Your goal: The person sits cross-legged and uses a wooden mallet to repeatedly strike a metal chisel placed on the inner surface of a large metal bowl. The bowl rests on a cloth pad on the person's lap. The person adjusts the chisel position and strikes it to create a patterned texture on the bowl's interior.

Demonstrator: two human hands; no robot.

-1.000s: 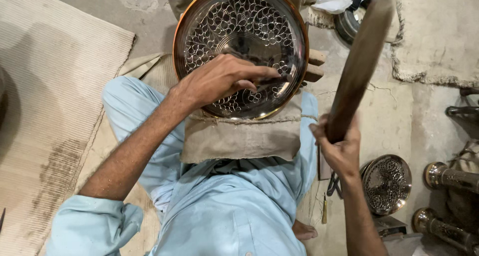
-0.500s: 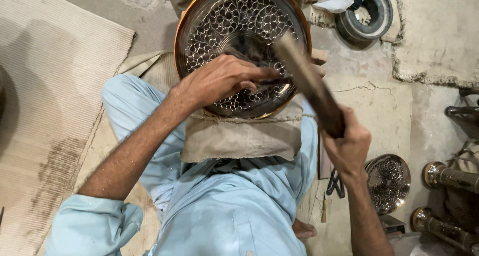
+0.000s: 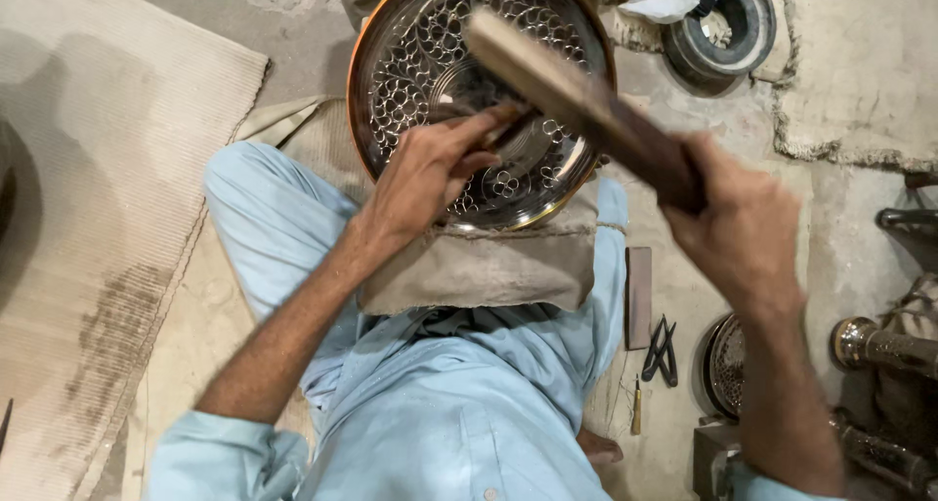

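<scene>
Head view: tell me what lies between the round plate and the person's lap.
In the head view, a tan cloth pad lies under the plate, over the lap.

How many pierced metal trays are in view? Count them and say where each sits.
2. One large tray lies on the cloth pad on the lap, under the left hand. A smaller one sits at right, partly hidden behind the right forearm.
</scene>
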